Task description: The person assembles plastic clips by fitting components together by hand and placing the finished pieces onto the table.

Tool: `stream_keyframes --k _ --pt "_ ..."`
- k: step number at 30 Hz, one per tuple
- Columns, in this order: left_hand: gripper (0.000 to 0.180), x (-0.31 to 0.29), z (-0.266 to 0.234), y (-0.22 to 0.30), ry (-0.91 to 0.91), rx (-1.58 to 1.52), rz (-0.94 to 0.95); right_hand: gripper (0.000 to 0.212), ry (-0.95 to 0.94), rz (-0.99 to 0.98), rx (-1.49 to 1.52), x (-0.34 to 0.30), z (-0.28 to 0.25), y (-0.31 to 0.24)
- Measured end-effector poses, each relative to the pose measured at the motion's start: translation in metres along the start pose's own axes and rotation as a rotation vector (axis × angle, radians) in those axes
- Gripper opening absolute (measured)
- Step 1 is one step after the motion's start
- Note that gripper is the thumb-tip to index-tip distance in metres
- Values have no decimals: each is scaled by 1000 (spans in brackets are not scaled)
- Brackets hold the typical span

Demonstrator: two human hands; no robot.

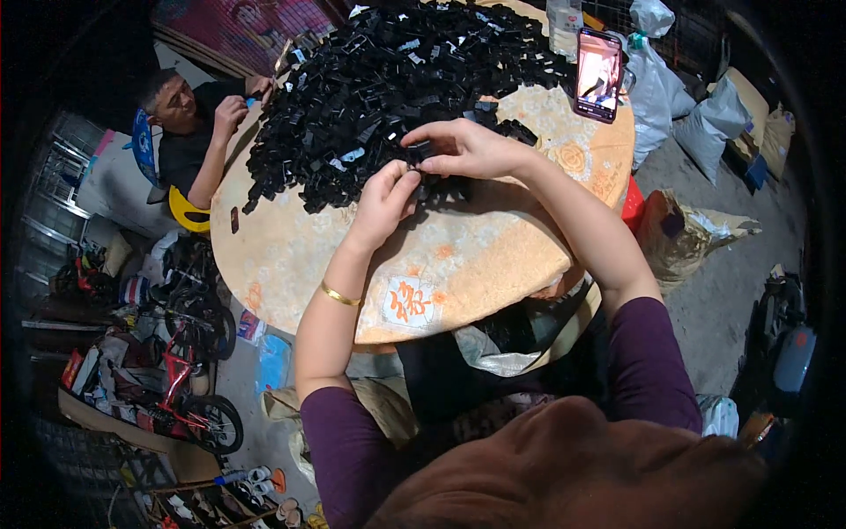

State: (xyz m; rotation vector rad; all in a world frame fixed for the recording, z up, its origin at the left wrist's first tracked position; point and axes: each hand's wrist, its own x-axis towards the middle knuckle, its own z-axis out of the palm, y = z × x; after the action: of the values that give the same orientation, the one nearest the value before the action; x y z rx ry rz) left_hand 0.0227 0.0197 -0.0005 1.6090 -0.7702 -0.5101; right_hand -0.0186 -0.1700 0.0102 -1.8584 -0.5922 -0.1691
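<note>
A big heap of small black plastic pieces (pixel 352 110) covers the far part of a round table (pixel 291 273) with a peach-coloured patterned cover. At the heap's near edge my two hands meet. My left hand (pixel 386 204) is closed, thumb against curled fingers, on something small and dark that its fingers mostly hide. Just to the right, my right hand (pixel 467 150) curves its thumb and index finger around a small black plastic piece, touching the left fingertips. The piece's exact shape is too small and dark to make out.
Across the table to the left, another person (pixel 189 132) sits with hands at the table's rim. A phone (pixel 598 75) with a lit screen stands at the right edge. Sacks (pixel 692 229) crowd the floor on the right; a red bicycle (pixel 181 370) stands at the left.
</note>
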Motion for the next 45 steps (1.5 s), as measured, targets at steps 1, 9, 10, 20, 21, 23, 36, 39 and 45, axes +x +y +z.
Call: stream_keyframes --k 1,9,10,20,21,23,36,39,45 --pt "16 -1 0 1 -1 -1 -1 43 1 2 0 0 -1 -2" --pt "18 0 -5 -1 -188 -147 -47 43 -143 36 -19 -3 -10 -10" --pt "18 0 -4 0 -190 -143 -46 42 -147 30 74 -3 -10 -10" --pt "22 0 -5 0 -245 -364 74 39 -77 -54 130 -2 -4 -7" --pt "21 1 -9 0 -238 -353 23 39 -54 -51 86 -2 -4 -7" --pt "20 1 -10 0 -231 -341 -27 39 -37 -128 -15 -2 -2 -2" --pt "20 5 -7 -11 291 510 117 28 15 -49 -73 0 14 -4" --pt "18 1 -11 -5 448 664 196 22 258 66 108 1 -6 2" --pt "23 17 -34 -27 485 722 95 25 381 49 176 7 -18 19"
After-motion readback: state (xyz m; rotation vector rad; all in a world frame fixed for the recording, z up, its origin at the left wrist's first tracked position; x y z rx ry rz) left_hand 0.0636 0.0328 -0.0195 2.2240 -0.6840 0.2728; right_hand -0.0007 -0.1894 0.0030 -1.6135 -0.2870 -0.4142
